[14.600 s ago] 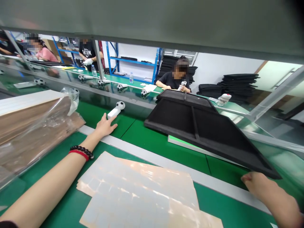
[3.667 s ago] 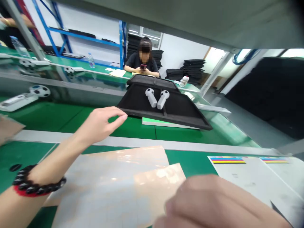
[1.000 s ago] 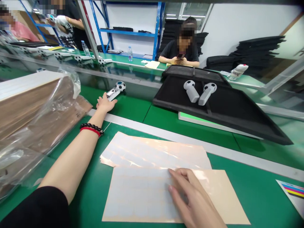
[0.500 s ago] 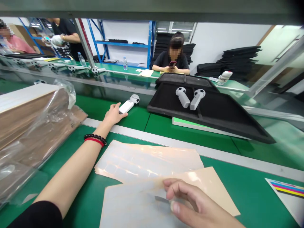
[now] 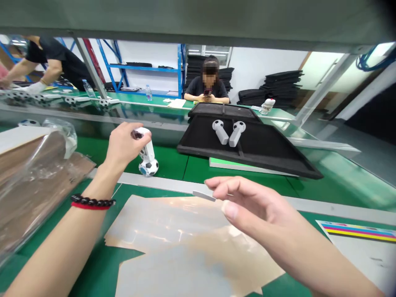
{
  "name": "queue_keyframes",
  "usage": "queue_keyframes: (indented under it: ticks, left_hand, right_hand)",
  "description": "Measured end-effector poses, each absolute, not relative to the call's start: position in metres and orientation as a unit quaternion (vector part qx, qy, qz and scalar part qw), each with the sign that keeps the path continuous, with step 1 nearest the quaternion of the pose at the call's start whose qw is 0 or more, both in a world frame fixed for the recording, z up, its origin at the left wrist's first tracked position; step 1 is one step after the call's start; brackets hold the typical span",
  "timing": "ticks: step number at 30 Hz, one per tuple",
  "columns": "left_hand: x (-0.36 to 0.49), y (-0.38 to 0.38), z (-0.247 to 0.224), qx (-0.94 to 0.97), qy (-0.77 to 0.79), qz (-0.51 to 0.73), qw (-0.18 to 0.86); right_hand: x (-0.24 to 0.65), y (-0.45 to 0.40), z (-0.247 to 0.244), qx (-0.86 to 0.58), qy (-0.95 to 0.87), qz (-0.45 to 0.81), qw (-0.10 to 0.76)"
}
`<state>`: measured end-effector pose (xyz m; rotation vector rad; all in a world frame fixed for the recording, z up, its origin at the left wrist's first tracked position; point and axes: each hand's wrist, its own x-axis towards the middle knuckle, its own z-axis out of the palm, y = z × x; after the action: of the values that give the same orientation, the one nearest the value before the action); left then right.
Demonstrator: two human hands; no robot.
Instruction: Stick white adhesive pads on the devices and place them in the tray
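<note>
My left hand (image 5: 125, 142) grips the handle end of a white device (image 5: 148, 153), whose round football-patterned head points down over the green surface. Above the pale sheets, my right hand (image 5: 247, 204) pinches a small thin grey strip (image 5: 203, 195) at its fingertips. The backing sheets (image 5: 148, 218) lie in overlapping layers on the green table. Two more devices with football heads, one (image 5: 220, 132) on the left and one (image 5: 237, 133) on the right, rest in a black tray (image 5: 278, 154) beyond my hands.
At left is a cardboard stack (image 5: 27, 177) under clear plastic. A sheet with colour stripes (image 5: 359, 239) lies at right. Across the bench, a person (image 5: 208, 88) holds a phone; another person (image 5: 58, 60) leans over a row of devices. A metal beam crosses overhead.
My left hand has lifted the white device off the green surface and turned its football head downward. My right hand, with the strip, has risen from the sheets. The view has shifted.
</note>
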<state>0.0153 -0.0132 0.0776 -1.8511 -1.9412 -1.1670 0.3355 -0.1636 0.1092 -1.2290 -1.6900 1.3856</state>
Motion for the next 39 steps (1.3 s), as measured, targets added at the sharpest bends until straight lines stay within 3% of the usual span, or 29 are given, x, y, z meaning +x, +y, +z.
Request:
queue_keyframes:
  ticks: [6, 11, 14, 17, 23, 25, 31, 39]
  left_hand:
    - [0.041, -0.016, 0.079, -0.647, -0.654, -0.391, -0.012]
    - [0.069, -0.019, 0.069, -0.57, -0.556, -0.447, -0.407]
    - [0.089, -0.03, 0.068, -0.573, -0.488, -0.421, -0.505]
    - [0.109, -0.048, 0.073, -0.663, -0.46, -0.425, -0.409]
    - [0.136, -0.089, 0.088, -0.856, -0.266, -0.443, -0.032]
    - [0.14, -0.096, 0.088, -0.878, -0.22, -0.424, 0.039]
    - [0.146, -0.1, 0.087, -0.881, -0.176, -0.43, 0.092]
    - [0.147, -0.103, 0.09, -0.884, -0.169, -0.43, 0.069]
  right_hand:
    - [0.337, -0.16, 0.104, -0.451, -0.635, 0.524, 0.345]
    - [0.339, -0.154, 0.105, -0.443, -0.631, 0.512, 0.379]
    - [0.339, -0.148, 0.104, -0.439, -0.616, 0.502, 0.419]
    - [0.339, -0.144, 0.103, -0.432, -0.577, 0.517, 0.461]
    - [0.337, -0.148, 0.109, -0.423, -0.583, 0.504, 0.476]
    - [0.334, -0.153, 0.11, -0.425, -0.587, 0.494, 0.481]
    - [0.325, -0.162, 0.112, -0.433, -0.588, 0.486, 0.48]
    - [0.325, -0.161, 0.114, -0.437, -0.591, 0.485, 0.474]
